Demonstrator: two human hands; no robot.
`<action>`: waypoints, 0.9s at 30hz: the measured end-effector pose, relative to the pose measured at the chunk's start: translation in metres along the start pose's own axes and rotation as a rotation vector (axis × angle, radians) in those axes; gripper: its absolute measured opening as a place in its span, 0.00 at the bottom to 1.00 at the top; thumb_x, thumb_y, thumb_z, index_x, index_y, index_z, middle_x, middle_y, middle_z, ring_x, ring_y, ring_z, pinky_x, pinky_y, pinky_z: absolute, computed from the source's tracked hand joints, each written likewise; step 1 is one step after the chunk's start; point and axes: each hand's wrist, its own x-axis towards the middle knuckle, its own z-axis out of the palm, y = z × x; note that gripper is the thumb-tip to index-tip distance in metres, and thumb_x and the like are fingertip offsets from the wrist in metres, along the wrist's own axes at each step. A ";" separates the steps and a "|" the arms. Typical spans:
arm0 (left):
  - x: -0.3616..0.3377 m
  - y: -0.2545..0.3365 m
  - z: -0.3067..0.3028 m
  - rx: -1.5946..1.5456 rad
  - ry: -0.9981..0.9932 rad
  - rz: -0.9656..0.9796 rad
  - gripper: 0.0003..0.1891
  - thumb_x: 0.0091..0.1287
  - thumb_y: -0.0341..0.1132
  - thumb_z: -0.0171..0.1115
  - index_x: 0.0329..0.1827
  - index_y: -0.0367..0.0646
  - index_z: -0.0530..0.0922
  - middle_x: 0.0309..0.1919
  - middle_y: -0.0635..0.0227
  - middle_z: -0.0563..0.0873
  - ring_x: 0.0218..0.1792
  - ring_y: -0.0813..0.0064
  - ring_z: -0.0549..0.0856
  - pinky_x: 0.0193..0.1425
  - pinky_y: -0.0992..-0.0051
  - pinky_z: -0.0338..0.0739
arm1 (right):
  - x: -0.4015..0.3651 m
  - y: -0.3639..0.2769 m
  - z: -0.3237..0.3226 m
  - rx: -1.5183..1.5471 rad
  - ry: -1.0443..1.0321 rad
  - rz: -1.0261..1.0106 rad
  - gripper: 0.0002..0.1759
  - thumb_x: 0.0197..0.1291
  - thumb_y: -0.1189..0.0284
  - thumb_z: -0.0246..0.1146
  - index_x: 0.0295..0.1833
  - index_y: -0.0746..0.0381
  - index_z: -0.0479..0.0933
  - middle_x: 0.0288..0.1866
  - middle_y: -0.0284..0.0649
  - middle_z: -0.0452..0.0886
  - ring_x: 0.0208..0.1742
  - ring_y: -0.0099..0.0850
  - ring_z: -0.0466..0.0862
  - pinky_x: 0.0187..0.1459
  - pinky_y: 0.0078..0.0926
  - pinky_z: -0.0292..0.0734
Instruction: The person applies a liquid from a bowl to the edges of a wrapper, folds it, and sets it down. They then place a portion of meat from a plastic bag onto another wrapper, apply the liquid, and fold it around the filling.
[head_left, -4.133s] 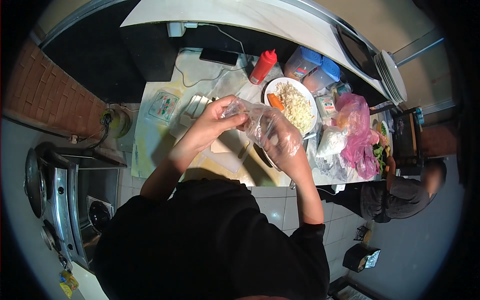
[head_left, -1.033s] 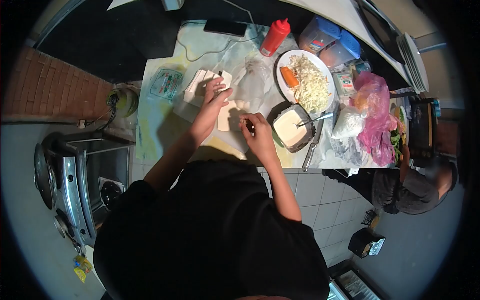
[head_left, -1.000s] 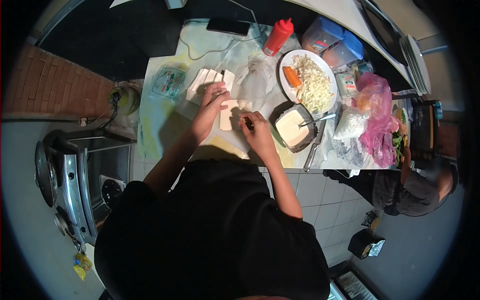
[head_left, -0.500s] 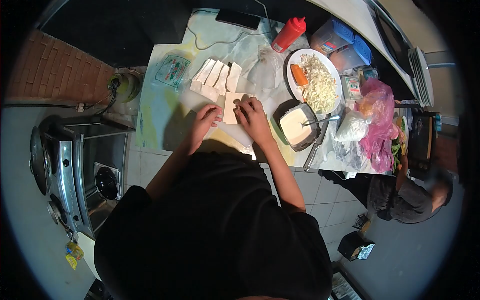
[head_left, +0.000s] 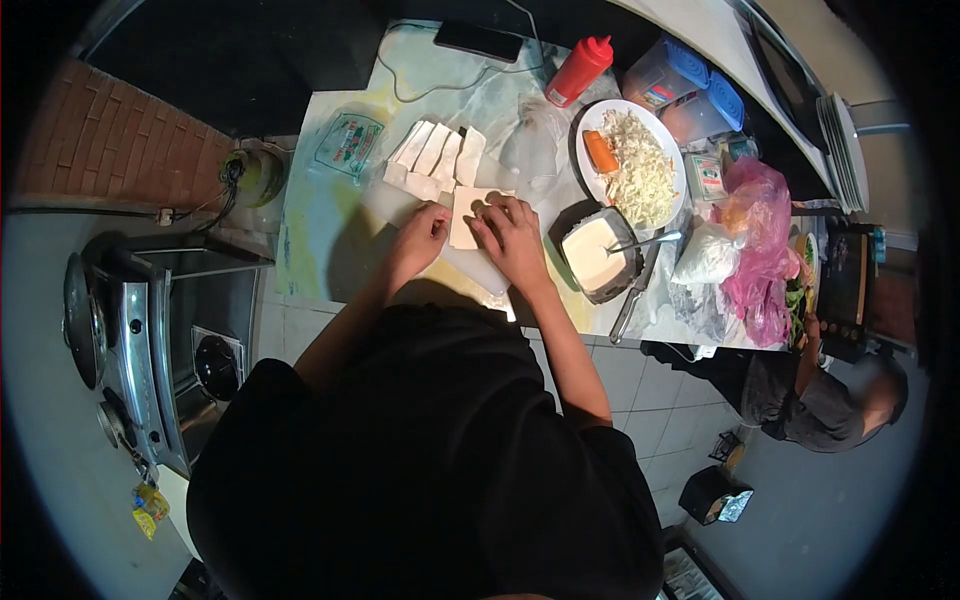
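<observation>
A square of pale, thin pastry wrapper (head_left: pixel 465 232), seemingly a small stack, lies in front of me on a whitish plastic sheet (head_left: pixel 478 268). My right hand (head_left: pixel 515 240) grips at its right side, the bent fingers and thumb pressed onto the top face. By the left edge is my left hand (head_left: pixel 420 243), its fingers curled together; what they pinch, if anything, is hidden. Just beyond, several folded white wrapper pieces (head_left: pixel 440 152) lie side by side, overlapping. Right of my right hand stands a dark-rimmed bowl of creamy batter (head_left: pixel 588 252) with a spoon (head_left: pixel 645 241) in it.
A white plate (head_left: pixel 588 118) holds shredded cabbage (head_left: pixel 640 170) and a carrot piece (head_left: pixel 600 152). A knife (head_left: pixel 628 308) lies by the bowl. Around them are a red squeeze bottle (head_left: pixel 580 72), a phone (head_left: pixel 478 41) and a pink bag (head_left: pixel 757 220). Another person (head_left: pixel 800 405) works at far right.
My left hand's fingers have curled in and come closer to the wrapper's left edge. My right hand stays on the wrapper, its fingers shifted slightly.
</observation>
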 end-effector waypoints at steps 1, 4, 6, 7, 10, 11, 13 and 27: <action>0.000 0.002 0.001 0.000 -0.002 0.002 0.09 0.70 0.27 0.59 0.50 0.35 0.80 0.42 0.59 0.86 0.39 0.70 0.86 0.45 0.71 0.80 | 0.000 0.002 0.000 -0.001 0.002 0.001 0.12 0.63 0.68 0.65 0.50 0.60 0.82 0.53 0.44 0.78 0.57 0.45 0.76 0.59 0.43 0.70; 0.001 0.007 0.000 -0.020 -0.021 -0.080 0.10 0.70 0.28 0.60 0.51 0.35 0.80 0.42 0.59 0.88 0.39 0.69 0.86 0.46 0.71 0.80 | 0.002 0.007 -0.001 0.012 0.009 0.001 0.12 0.62 0.69 0.66 0.49 0.60 0.82 0.52 0.44 0.79 0.55 0.45 0.77 0.57 0.42 0.72; 0.001 0.010 -0.001 -0.054 -0.038 -0.165 0.11 0.69 0.28 0.62 0.52 0.35 0.80 0.41 0.58 0.88 0.39 0.70 0.87 0.47 0.72 0.81 | 0.004 0.007 -0.003 -0.001 0.012 0.048 0.13 0.60 0.70 0.68 0.49 0.61 0.82 0.51 0.44 0.79 0.53 0.46 0.77 0.56 0.41 0.72; 0.001 0.012 -0.002 -0.054 -0.037 -0.166 0.11 0.69 0.28 0.62 0.52 0.35 0.80 0.41 0.58 0.88 0.39 0.70 0.87 0.47 0.72 0.81 | 0.004 0.006 -0.004 0.000 0.011 0.048 0.13 0.60 0.70 0.68 0.49 0.61 0.82 0.51 0.44 0.79 0.53 0.46 0.77 0.56 0.41 0.72; 0.003 0.013 -0.004 -0.089 -0.045 -0.232 0.11 0.67 0.30 0.65 0.48 0.34 0.81 0.40 0.54 0.88 0.42 0.61 0.88 0.49 0.67 0.81 | 0.005 -0.005 -0.011 0.038 0.017 0.048 0.16 0.59 0.69 0.68 0.52 0.60 0.82 0.52 0.44 0.78 0.54 0.45 0.77 0.57 0.41 0.72; 0.004 0.010 -0.002 -0.109 -0.030 -0.214 0.10 0.67 0.30 0.65 0.47 0.34 0.82 0.39 0.55 0.89 0.41 0.63 0.88 0.48 0.68 0.81 | 0.005 -0.012 -0.011 -0.034 -0.011 -0.017 0.17 0.60 0.69 0.68 0.54 0.60 0.81 0.52 0.45 0.78 0.54 0.46 0.77 0.57 0.41 0.73; 0.006 0.008 0.000 -0.128 -0.018 -0.192 0.10 0.66 0.30 0.66 0.46 0.34 0.82 0.38 0.56 0.89 0.41 0.65 0.88 0.48 0.69 0.81 | 0.000 -0.008 -0.005 -0.117 -0.081 -0.075 0.19 0.60 0.68 0.67 0.57 0.58 0.80 0.53 0.45 0.77 0.55 0.46 0.77 0.57 0.41 0.73; 0.009 0.005 0.011 -0.154 -0.020 -0.187 0.09 0.65 0.33 0.69 0.41 0.37 0.83 0.32 0.63 0.87 0.33 0.73 0.84 0.41 0.71 0.80 | -0.001 -0.005 -0.003 0.006 -0.080 0.060 0.20 0.61 0.69 0.67 0.58 0.61 0.77 0.53 0.46 0.77 0.56 0.48 0.76 0.59 0.44 0.73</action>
